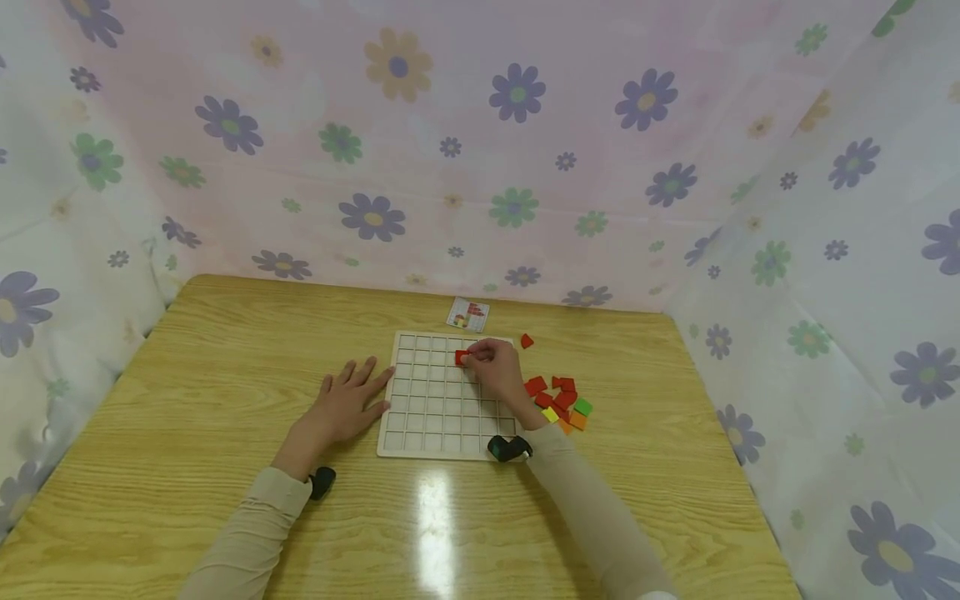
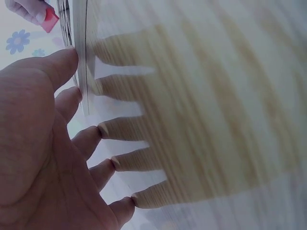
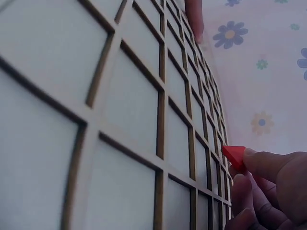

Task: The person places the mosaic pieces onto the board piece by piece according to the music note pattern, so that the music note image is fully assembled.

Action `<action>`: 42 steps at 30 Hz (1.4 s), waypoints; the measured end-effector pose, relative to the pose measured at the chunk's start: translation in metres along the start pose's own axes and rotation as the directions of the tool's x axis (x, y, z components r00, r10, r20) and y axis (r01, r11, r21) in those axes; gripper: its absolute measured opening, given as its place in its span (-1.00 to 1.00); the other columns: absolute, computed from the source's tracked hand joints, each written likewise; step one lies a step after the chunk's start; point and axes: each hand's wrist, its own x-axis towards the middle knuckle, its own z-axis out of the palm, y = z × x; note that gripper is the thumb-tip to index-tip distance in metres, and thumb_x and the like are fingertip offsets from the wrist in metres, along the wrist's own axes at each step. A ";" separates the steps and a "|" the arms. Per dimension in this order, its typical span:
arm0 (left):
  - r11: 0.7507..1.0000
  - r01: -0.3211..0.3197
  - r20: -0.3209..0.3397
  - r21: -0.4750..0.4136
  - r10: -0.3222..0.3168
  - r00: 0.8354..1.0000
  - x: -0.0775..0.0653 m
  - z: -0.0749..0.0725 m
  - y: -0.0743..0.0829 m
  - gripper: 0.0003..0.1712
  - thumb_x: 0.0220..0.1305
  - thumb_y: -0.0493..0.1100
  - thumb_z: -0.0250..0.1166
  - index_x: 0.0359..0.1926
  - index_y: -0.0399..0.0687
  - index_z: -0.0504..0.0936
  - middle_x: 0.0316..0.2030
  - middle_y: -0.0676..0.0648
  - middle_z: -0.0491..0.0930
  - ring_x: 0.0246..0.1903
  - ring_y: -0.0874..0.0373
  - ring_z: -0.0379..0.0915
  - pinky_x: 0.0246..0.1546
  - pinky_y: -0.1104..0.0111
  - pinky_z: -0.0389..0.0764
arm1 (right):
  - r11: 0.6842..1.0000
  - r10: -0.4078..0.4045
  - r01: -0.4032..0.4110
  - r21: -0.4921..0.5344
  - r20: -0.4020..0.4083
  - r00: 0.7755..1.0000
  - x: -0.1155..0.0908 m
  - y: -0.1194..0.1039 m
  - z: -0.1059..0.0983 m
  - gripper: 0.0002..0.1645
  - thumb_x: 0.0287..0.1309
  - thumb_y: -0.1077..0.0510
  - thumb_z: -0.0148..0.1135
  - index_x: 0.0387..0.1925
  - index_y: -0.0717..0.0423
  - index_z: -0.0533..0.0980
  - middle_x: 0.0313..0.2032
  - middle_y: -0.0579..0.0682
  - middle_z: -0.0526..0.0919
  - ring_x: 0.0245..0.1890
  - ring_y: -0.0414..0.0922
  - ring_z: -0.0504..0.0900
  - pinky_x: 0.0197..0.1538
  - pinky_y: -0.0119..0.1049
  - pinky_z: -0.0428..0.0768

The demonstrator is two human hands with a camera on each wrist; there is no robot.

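A square wooden grid board [image 1: 427, 408] lies flat on the table, its cells framed by thin raised strips. Over its upper part, my right hand [image 1: 495, 367] pinches a small red tile [image 1: 461, 357] between thumb and fingers. In the right wrist view the red tile [image 3: 234, 155] shows at the fingertips, close over the grid. My left hand [image 1: 347, 404] rests with spread fingers on the table, fingertips at the board's left edge. In the left wrist view the thumb of the left hand [image 2: 43, 120] touches the board's side [image 2: 81, 52].
Right of the board lies a loose pile of red tiles [image 1: 565, 400], with a green tile [image 1: 582, 407], orange tile [image 1: 577, 421] and yellow tile [image 1: 551, 414]. A lone red piece [image 1: 527, 341] sits farther back. Behind the board lies a printed pattern card [image 1: 468, 314]. Flowered cloth [image 1: 450, 167] surrounds the table.
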 end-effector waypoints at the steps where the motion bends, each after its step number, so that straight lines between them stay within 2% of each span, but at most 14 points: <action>1: 1.000 -0.001 -0.001 -0.001 0.001 1.000 0.000 0.000 0.000 -0.29 0.58 0.04 0.09 0.60 -0.03 0.15 0.57 -0.35 -0.04 0.53 -0.48 -0.24 0.37 -0.46 -0.13 | 1.000 -0.002 0.002 -0.005 0.002 1.000 0.002 0.000 0.000 -0.91 0.24 0.30 0.40 -0.26 0.30 0.68 -0.36 0.20 0.76 -0.37 0.00 0.71 -0.36 -0.37 0.60; 8: 1.000 -0.007 -0.012 0.007 0.007 1.000 0.000 0.002 -0.001 -0.29 0.57 0.04 0.09 0.59 -0.03 0.15 0.57 -0.35 -0.03 0.52 -0.48 -0.23 0.36 -0.47 -0.12 | 1.000 -0.007 0.007 -0.026 -0.003 1.000 0.011 -0.005 0.003 -0.88 0.26 0.29 0.36 -0.21 0.30 0.66 -0.29 0.22 0.75 -0.24 0.09 0.73 -0.14 -0.12 0.70; 15: 1.000 -0.007 -0.014 0.003 0.007 1.000 0.000 0.002 -0.002 -0.29 0.57 0.05 0.09 0.60 -0.02 0.15 0.57 -0.35 -0.04 0.53 -0.47 -0.24 0.36 -0.47 -0.13 | 0.999 -0.013 0.011 -0.035 -0.043 0.999 0.021 -0.001 0.008 -0.82 0.28 0.25 0.37 -0.16 0.31 0.67 -0.27 0.24 0.75 -0.23 0.11 0.73 -0.22 -0.16 0.69; 21: 1.000 -0.003 -0.009 0.002 0.003 1.000 0.001 0.004 -0.004 -0.29 0.57 0.05 0.09 0.60 -0.01 0.14 0.58 -0.34 -0.05 0.53 -0.46 -0.25 0.36 -0.47 -0.14 | 0.999 -0.002 0.000 -0.043 -0.046 0.999 0.026 0.000 0.012 -0.81 0.28 0.23 0.38 -0.14 0.28 0.68 -0.24 0.22 0.75 -0.21 0.10 0.73 -0.19 -0.15 0.69; 35: 1.000 -0.004 -0.009 0.003 0.004 1.000 0.001 0.002 0.000 -0.29 0.57 0.06 0.10 0.59 -0.03 0.16 0.57 -0.36 -0.03 0.53 -0.47 -0.23 0.34 -0.49 -0.14 | 0.995 0.003 -0.006 -0.097 -0.035 0.999 0.030 0.001 0.011 -0.86 0.27 0.23 0.39 -0.23 0.27 0.70 -0.28 0.19 0.73 -0.27 0.06 0.69 -0.20 -0.18 0.66; 42: 1.000 0.001 0.003 -0.003 -0.001 1.000 -0.001 -0.002 0.004 -0.30 0.58 0.04 0.09 0.59 -0.04 0.16 0.57 -0.36 -0.03 0.53 -0.47 -0.23 0.35 -0.49 -0.13 | 0.993 0.046 -0.049 -0.109 -0.034 0.998 0.031 0.001 0.013 -0.84 0.27 0.20 0.39 -0.22 0.24 0.71 -0.27 0.16 0.74 -0.25 0.04 0.71 -0.17 -0.16 0.67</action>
